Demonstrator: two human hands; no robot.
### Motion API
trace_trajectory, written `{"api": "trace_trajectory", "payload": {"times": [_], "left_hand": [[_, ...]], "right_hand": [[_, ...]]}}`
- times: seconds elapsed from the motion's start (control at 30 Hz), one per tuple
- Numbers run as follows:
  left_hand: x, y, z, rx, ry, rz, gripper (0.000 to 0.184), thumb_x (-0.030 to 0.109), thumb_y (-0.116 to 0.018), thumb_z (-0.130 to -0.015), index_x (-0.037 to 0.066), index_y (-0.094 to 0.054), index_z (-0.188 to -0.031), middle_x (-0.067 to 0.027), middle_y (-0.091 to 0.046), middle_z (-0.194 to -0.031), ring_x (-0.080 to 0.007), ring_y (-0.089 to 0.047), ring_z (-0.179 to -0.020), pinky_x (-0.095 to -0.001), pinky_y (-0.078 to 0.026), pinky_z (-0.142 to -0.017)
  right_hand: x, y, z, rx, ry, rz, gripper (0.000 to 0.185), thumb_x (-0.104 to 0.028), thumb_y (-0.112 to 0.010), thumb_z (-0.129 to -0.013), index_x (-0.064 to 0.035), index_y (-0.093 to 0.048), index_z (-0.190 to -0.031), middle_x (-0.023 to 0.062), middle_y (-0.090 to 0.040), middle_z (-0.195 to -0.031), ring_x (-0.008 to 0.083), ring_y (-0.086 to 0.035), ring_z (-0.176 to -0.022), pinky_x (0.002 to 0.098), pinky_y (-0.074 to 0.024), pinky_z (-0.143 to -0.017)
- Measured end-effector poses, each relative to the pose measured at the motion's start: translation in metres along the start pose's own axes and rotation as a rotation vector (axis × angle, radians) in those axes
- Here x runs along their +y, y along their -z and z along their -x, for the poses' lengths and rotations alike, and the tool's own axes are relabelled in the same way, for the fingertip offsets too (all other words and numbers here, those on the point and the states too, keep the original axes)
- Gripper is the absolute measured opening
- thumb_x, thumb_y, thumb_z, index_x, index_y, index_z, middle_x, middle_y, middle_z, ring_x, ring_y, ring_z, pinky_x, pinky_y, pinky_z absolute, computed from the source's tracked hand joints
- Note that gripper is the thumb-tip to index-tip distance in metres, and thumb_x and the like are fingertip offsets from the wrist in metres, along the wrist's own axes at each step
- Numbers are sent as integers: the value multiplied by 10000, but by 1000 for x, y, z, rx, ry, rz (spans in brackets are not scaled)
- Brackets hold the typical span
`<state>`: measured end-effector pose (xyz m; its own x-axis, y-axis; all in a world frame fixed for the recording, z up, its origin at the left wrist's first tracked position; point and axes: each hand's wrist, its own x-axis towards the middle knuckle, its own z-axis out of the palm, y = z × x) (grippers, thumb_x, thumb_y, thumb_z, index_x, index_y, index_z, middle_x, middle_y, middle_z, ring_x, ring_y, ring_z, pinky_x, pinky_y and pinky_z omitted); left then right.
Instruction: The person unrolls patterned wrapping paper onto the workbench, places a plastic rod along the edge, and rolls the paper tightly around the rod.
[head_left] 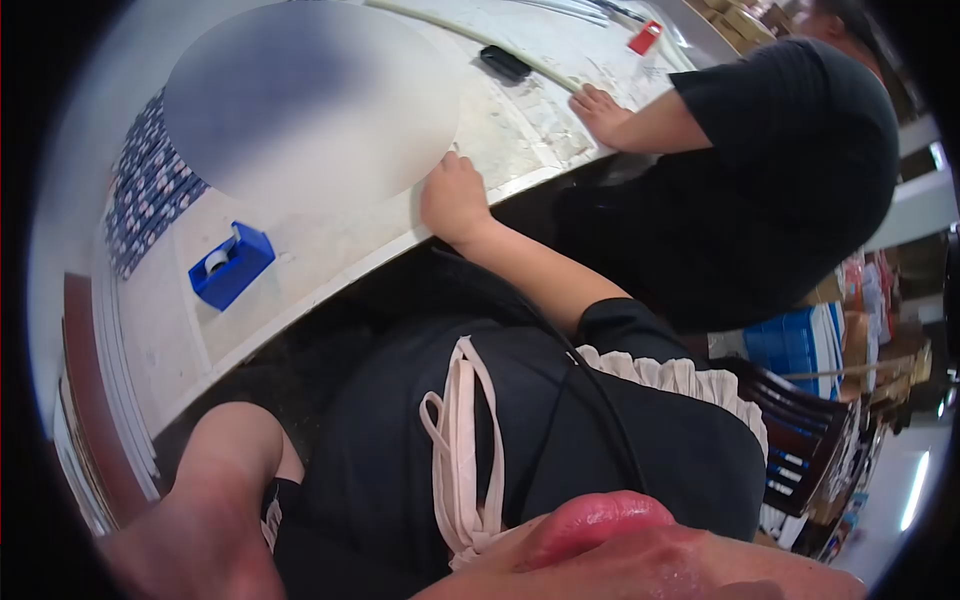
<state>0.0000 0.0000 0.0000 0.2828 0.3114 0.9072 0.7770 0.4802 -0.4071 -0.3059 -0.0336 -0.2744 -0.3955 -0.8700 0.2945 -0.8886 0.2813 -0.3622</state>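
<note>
My right hand (455, 198) rests at the near edge of the long whitish desk (310, 260), fingers curled inward; I see nothing in it, though I cannot tell whether something is hidden under the fingers. My left arm is bent back towards me, so my left hand (190, 550) is a blurred shape close to the camera, and I cannot tell whether it is spread, closed or gripping.

The blue tape dispenser with a pale roll (232, 265) sits on the desk to the left of my right hand, well apart from it. Its long axis runs roughly parallel to the near edge. It lies on my left arm's side, but only my right hand is down at desk level.

Beyond the dispenser lies navy flower-patterned fabric (150, 190); a hazy patch hides the area beside it, right up to my right hand. Further right are a small black oblong tray (505, 63) and a co-worker's hand (600, 115), pressed flat.
</note>
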Motion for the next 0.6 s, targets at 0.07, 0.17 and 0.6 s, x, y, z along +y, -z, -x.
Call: {"api": "trace_trajectory", "payload": {"times": [0.07,0.17,0.6], "left_hand": [[3,-5,10,55,161,-673,572,440,-449,-1093,285,-334,-1632,138,-332,-1661,-111,-447,-1402,-298,-439,-953],[-10,-40,6,42,229,-722,550,392,-454,-1100,317,-323,-1629,194,-347,-1632,-52,-440,-1363,-258,-419,-909],[-14,-56,34,181,225,-1769,1316,787,-689,-561,252,-171,-1645,-129,6,-1740,-510,-11,-1490,-508,-255,-1122]], "right_hand": [[0,-8,1,82,91,12,495,-90,-590,-854,60,-574,-1326,197,-621,-1112,377,-600,-1023,487,-512,-863],[-3,1,5,68,62,-8,485,-86,-579,-859,61,-577,-1321,194,-622,-1118,369,-605,-1021,483,-517,-840],[0,7,9,22,14,37,338,-99,-592,-862,17,-597,-1179,166,-610,-1137,323,-590,-1063,441,-494,-864]]}}
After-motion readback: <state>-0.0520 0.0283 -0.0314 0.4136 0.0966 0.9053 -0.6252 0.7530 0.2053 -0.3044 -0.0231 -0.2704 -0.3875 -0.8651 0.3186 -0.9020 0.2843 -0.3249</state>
